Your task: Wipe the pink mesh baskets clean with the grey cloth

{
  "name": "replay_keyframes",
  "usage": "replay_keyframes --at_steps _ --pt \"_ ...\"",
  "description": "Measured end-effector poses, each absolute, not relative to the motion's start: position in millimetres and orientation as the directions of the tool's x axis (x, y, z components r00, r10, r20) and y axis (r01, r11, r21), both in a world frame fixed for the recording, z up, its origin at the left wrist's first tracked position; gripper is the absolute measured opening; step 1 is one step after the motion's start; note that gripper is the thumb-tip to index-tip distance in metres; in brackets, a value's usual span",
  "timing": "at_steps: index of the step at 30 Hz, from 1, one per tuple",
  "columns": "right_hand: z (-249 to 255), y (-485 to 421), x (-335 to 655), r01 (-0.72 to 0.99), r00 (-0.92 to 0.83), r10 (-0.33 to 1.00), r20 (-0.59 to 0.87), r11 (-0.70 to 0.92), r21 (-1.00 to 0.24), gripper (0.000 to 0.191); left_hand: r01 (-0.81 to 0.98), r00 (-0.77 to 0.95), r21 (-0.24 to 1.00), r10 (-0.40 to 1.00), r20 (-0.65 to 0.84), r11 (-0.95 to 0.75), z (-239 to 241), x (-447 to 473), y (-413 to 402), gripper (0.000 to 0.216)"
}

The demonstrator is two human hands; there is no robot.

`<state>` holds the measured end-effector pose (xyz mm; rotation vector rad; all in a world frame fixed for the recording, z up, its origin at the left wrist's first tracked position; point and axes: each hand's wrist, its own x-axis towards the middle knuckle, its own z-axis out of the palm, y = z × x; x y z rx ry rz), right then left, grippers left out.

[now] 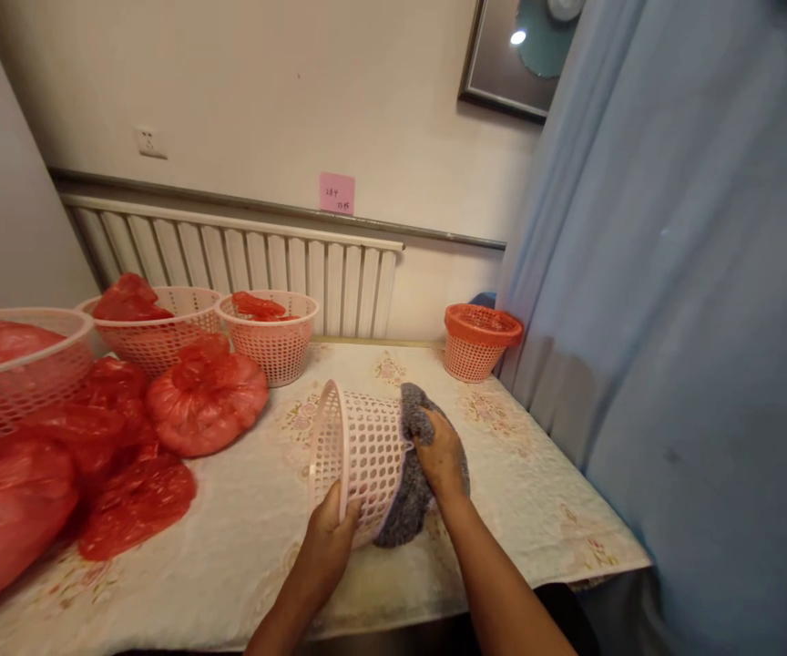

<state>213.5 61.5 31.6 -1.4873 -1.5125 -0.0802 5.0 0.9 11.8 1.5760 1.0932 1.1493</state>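
A pale pink plastic basket [372, 446] is tipped on its side above the table, its open mouth facing left. My left hand [329, 538] grips its rim at the lower front, thumb on the outer wall. Against the basket's bottom, my right hand [443, 456] presses a grey fuzzy cloth [407, 510] with its fingers bent into the fabric. The cloth spreads over the base and hangs down below the hand. Part of the basket's base is hidden behind it.
Red plastic bags [206, 401] lie on the left of the flowered tablecloth [243, 547]. Behind them stand pink baskets [277, 351] holding red bags. A small basket lined with red plastic [474, 355] stands at the back right, beside a blue curtain [673, 273]. A radiator [263, 260] runs along the wall.
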Motion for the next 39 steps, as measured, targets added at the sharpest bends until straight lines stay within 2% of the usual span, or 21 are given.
replay_keyframes --at_steps 7,12,15,18,24,29,34,39 --pt "5.6 54.0 257.3 0.755 0.455 0.649 0.61 0.082 -0.651 0.039 0.181 0.178 0.954 0.962 0.207 -0.238 11.7 5.4 2.9 0.037" --pt "-26.1 26.3 229.2 0.73 0.517 0.556 0.651 0.11 -0.674 0.047 0.151 0.213 0.956 0.953 0.215 -0.25 7.0 0.8 4.0 0.035" --pt "-38.1 8.5 201.3 0.757 0.437 0.563 0.702 0.192 -0.625 0.049 0.16 0.225 0.948 0.945 0.237 -0.276 9.0 -1.0 3.3 0.035" --pt "-34.5 -3.5 173.5 0.798 0.283 0.586 0.759 0.295 -0.526 0.047 0.138 0.248 0.944 0.933 0.262 -0.301 10.9 -1.3 1.6 0.038" --pt "15.8 -1.3 135.6 0.769 -0.044 0.574 0.817 0.542 -0.339 0.048 0.123 0.288 0.908 0.89 0.354 -0.401 -3.1 -4.7 -7.2 0.041" --pt "53.4 22.1 126.5 0.728 -0.063 0.621 0.781 0.564 -0.389 0.048 0.13 0.309 0.901 0.881 0.359 -0.413 -17.9 -10.1 -16.7 0.042" --pt "53.7 31.2 127.5 0.738 -0.025 0.652 0.757 0.523 -0.426 0.055 0.091 0.345 0.919 0.878 0.333 -0.384 -8.9 -8.3 -16.5 0.043" --pt "41.8 23.1 131.7 0.735 -0.06 0.622 0.781 0.557 -0.387 0.051 0.019 0.261 0.953 0.921 0.288 -0.303 19.9 3.7 -7.7 0.067"
